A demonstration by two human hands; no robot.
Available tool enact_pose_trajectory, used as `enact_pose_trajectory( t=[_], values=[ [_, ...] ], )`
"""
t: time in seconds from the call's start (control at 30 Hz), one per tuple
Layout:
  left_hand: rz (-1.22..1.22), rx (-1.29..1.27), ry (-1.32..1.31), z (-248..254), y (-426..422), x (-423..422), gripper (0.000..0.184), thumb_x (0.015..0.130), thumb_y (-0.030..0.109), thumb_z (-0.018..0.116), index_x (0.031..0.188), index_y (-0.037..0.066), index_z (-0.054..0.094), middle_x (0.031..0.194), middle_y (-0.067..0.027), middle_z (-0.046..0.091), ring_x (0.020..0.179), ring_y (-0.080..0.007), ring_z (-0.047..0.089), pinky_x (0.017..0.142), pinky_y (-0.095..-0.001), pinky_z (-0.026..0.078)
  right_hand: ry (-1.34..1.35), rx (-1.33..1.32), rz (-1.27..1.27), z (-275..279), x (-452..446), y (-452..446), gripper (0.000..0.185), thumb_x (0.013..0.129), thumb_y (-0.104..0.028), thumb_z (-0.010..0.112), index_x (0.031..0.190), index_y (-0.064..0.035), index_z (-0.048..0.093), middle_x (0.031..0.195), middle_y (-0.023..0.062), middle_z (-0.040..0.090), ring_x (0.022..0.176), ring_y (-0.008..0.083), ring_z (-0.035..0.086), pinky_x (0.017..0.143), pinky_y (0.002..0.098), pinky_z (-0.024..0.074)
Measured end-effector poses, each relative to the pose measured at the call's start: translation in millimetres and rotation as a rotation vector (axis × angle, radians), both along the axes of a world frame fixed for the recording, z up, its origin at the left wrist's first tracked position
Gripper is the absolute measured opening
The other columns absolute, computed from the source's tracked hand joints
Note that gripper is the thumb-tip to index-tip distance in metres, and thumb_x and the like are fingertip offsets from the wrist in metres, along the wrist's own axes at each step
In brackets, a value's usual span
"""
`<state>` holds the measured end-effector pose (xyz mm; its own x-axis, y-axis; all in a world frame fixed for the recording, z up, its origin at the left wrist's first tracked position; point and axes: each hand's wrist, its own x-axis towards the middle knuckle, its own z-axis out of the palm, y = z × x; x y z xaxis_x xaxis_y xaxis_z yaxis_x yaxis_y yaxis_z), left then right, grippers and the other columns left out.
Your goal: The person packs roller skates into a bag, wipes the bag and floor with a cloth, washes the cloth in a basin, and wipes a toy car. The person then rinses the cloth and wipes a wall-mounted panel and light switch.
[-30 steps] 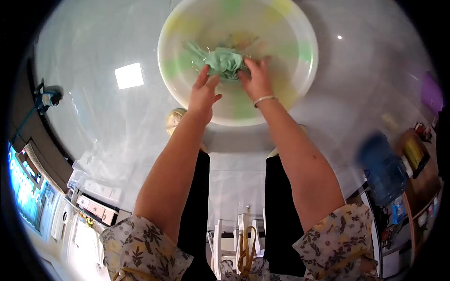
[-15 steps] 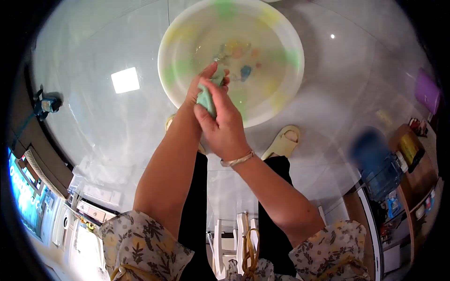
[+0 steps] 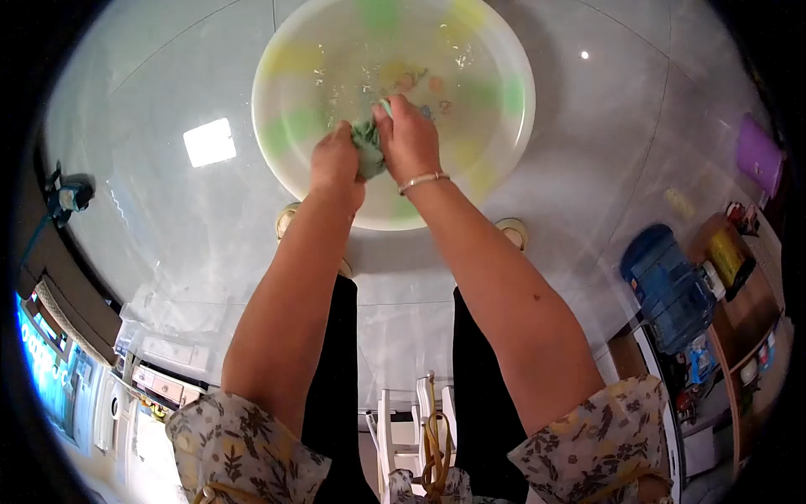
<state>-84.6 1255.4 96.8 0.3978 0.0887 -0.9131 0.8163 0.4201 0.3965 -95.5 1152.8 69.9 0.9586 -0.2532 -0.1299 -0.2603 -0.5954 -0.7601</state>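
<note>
Over the near half of a large white basin (image 3: 281, 92) with green and yellow patches, both hands grip a pale green wet cloth (image 3: 369, 151). My left hand (image 3: 334, 160) is closed around its left side. My right hand (image 3: 410, 139), with a bracelet at the wrist, is closed on the upper right part, and a bit of cloth pokes out above the thumb. The cloth is bunched and twisted between the two fists. In the basin's water lie small coloured shapes, among them an orange one (image 3: 436, 84); bright ripples and glints show around them.
The basin stands on a glossy grey tiled floor (image 3: 588, 176). Two slippered feet flank its near side. A white stool (image 3: 411, 437) is behind the legs. At right are a blue water jug (image 3: 672, 294), a wooden shelf (image 3: 743, 336) and a purple object (image 3: 760, 155).
My right hand has moved up and forward, and the hands now stand side by side with the cloth bunched between them. The view has shifted slightly, and more glints appear on the water.
</note>
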Motion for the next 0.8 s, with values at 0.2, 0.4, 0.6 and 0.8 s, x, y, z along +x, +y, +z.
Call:
enact_pose_trajectory(
  t=[0.2,0.4,0.6,0.8],
  values=[
    [-0.085,-0.036,-0.110,25.5,-14.6,-4.0,0.042,0.098,0.024,0.042,0.137,0.010,0.034,0.131,-0.0177,0.043,0.115,-0.0351,0.049,0.098,-0.0510,0.042,0.113,-0.404,-0.152,-31.0,6.0,-58.1,0.026,0.087,-0.026,0.057,0.102,-0.0043,0.058,0.109,0.0230,0.057,0.097,0.0403,0.055,0.082,0.0470,0.0462],
    [-0.136,-0.481,0.093,-37.1,-21.4,-19.1,0.055,0.097,0.036,0.045,0.141,0.011,0.024,0.138,-0.0179,0.037,0.116,-0.0324,0.048,0.087,-0.0480,0.047,0.171,0.049,-0.297,-24.4,-28.6,-10.3,0.030,0.077,-0.004,0.058,0.107,-0.0069,0.058,0.112,0.0168,0.057,0.104,0.0368,0.053,0.089,0.0412,0.0434],
    [-0.022,-0.474,0.264,-11.8,-16.4,-14.0,0.048,0.094,0.040,0.048,0.120,0.000,0.040,0.109,-0.0170,0.058,0.089,-0.0282,0.062,0.080,-0.0383,0.052,0.103,0.442,-0.196,70.7,-58.4,23.4,0.045,0.081,-0.004,0.061,0.124,-0.0091,0.050,0.121,0.0144,0.055,0.114,0.0288,0.052,0.094,0.0347,0.0412],
    [-0.826,-0.049,-0.973,-106.5,-28.5,-71.3,0.040,0.091,0.024,0.057,0.126,0.008,0.048,0.115,-0.0074,0.063,0.108,-0.0246,0.057,0.101,-0.0361,0.043,0.277,0.251,-0.191,75.5,-61.5,4.8,0.019,0.093,-0.023,0.055,0.091,-0.0043,0.058,0.073,0.0125,0.064,0.066,0.0263,0.063,0.064,0.0348,0.0486]
  ],
)
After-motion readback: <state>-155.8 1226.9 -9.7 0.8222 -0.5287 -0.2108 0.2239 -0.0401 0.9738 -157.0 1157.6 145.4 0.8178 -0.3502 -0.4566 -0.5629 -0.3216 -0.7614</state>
